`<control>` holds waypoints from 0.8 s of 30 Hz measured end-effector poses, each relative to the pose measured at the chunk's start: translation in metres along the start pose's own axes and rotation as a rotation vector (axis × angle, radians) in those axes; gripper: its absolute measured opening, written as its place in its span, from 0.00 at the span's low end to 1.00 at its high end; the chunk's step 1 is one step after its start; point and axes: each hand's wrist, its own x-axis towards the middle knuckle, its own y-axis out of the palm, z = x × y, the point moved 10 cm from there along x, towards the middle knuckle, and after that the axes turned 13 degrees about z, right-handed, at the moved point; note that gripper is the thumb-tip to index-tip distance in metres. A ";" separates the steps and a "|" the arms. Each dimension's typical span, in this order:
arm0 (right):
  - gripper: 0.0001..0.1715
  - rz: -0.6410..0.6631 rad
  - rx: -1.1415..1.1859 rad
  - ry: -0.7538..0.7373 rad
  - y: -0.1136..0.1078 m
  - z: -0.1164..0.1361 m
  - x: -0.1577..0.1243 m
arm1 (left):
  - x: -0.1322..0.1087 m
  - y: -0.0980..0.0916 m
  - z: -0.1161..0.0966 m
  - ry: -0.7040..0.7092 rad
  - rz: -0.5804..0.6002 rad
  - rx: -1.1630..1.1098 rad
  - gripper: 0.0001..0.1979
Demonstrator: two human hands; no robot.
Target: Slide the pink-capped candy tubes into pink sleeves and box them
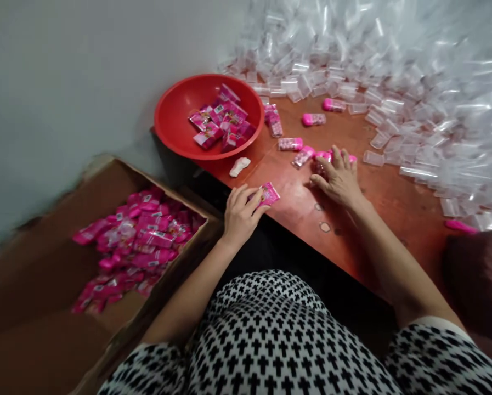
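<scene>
Near the table's front edge, my left hand (242, 213) is closed on a small pink printed packet (269, 193), which sticks out past the fingertips to the right. My right hand (341, 178) reaches over the table with its fingers spread, touching small clear bottles with pink caps; one pink-capped bottle (323, 157) shows partly under the fingers. Just left of that hand lie another bottle (303, 157) and a third (290, 144), both filled with pale pink pieces. Whether the right fingers grip a bottle I cannot tell.
A red bowl (169, 137) with pink packets stands at the table's left corner, beside a crumpled white scrap (239, 167). A big heap of clear plastic tubes (377, 82) covers the back and right. At lower left, a cardboard box (32, 307) holds many pink packed pieces (147, 236).
</scene>
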 end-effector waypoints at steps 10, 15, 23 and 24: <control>0.24 -0.162 0.449 -0.237 -0.031 0.101 -0.075 | 0.007 0.016 0.019 -0.198 -0.070 -0.011 0.10; 0.17 -0.102 0.590 -0.281 -0.009 0.136 -0.070 | 0.008 0.014 0.014 -0.185 -0.084 -0.036 0.10; 0.22 -0.119 0.356 -0.300 -0.002 0.154 -0.090 | 0.030 -0.008 0.042 -0.213 -0.055 0.018 0.15; 0.23 -0.078 0.302 -0.329 0.005 0.162 -0.092 | 0.032 -0.007 0.044 -0.211 -0.024 0.036 0.15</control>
